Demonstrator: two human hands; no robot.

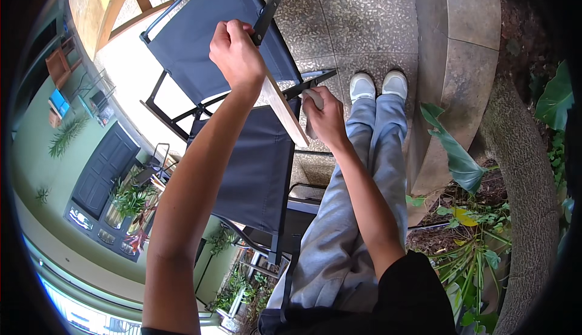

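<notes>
A folding chair with dark navy fabric panels [248, 171] and a black frame is tipped over in front of me. My left hand [238, 53] is closed round the far end of its pale wooden armrest [285, 112], next to a flat black frame bar [273, 9]. My right hand [326, 115] pinches a greyish cloth [311, 100] beside the armrest's near part, close to a pointed black bar [324, 76]. Fingers and wood partly hide the cloth, so whether it touches the armrest I cannot tell.
Speckled stone tiles [367, 13] lie under my white shoes [379, 85]. A stone kerb [470, 62] borders a planting bed with a tree trunk [518, 153] on the right. Yellowish wooden furniture [100, 7] stands at the upper left. A grey door [106, 168] and potted plants are farther left.
</notes>
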